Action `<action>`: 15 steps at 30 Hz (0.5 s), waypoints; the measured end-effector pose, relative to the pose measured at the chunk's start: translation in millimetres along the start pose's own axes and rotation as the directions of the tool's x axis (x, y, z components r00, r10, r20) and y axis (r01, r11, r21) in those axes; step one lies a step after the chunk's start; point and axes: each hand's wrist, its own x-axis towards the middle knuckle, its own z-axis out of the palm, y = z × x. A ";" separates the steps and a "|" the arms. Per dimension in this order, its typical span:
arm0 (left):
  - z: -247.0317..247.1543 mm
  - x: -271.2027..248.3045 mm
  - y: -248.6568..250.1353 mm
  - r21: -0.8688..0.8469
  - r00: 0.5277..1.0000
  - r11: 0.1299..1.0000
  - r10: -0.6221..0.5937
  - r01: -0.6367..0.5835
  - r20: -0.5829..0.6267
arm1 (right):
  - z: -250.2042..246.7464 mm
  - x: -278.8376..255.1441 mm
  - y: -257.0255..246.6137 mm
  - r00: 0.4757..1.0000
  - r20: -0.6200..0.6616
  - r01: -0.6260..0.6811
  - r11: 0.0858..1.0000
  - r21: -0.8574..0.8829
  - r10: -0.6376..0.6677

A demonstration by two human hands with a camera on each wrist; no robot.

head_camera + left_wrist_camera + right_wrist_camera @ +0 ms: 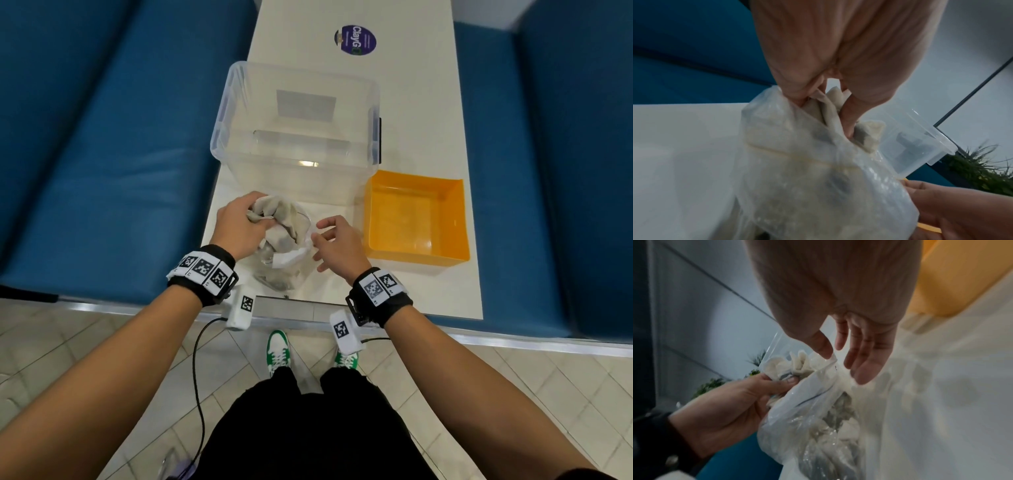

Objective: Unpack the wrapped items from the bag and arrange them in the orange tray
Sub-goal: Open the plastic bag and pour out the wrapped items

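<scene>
A clear plastic bag (282,270) stands on the white table's near end, with beige wrapped items inside. My left hand (255,219) grips the top wrapped item (286,214), which sticks up out of the bag's mouth. In the left wrist view, the fingers (849,113) pinch the beige wrapping (831,100) above the bag (807,178). My right hand (325,236) hovers at the bag's right side with straight, spread fingers (865,353). Its thumb is at the bag's rim (830,363). The orange tray (411,219), to the right of the bag, holds nothing.
A large clear plastic bin (219,137) with nothing in it stands just behind the bag. A purple round sticker (355,40) lies farther back on the table (428,102). Blue padded benches (102,154) flank the table. The table's front edge is close to the bag.
</scene>
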 end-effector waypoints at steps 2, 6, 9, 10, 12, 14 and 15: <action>-2.7 -0.4 -1.5 -0.020 0.999 0.999 0.027 -0.027 -0.030 | 1.9 1.9 0.1 0.992 -0.061 0.099 0.986 -0.134 -0.107; -4.1 -0.7 -4.2 -0.082 0.996 0.995 0.061 -0.065 -0.060 | 6.8 -1.7 -5.8 0.889 -0.121 0.389 0.868 -0.307 -0.441; -5.7 0.4 -4.4 -0.167 0.999 0.985 0.041 -0.045 -0.027 | 10.2 -2.5 -16.0 0.802 0.005 0.565 0.756 -0.331 -0.597; -6.0 1.4 -4.1 -0.212 0.999 0.977 0.036 -0.037 -0.013 | 12.4 -1.0 -18.7 0.796 0.065 0.585 0.740 -0.332 -0.601; -6.5 1.8 -1.1 -0.327 1.000 0.945 0.008 -0.006 0.005 | 18.3 3.0 -21.9 0.795 0.140 0.602 0.737 -0.308 -0.591; -6.8 1.0 2.1 -0.455 0.998 0.888 -0.054 0.064 0.036 | 24.6 5.3 -22.9 0.803 0.132 0.593 0.758 -0.272 -0.581; -7.4 0.2 4.3 -0.529 0.994 0.842 -0.092 0.110 0.061 | 27.3 5.6 -23.3 0.812 0.105 0.580 0.773 -0.256 -0.574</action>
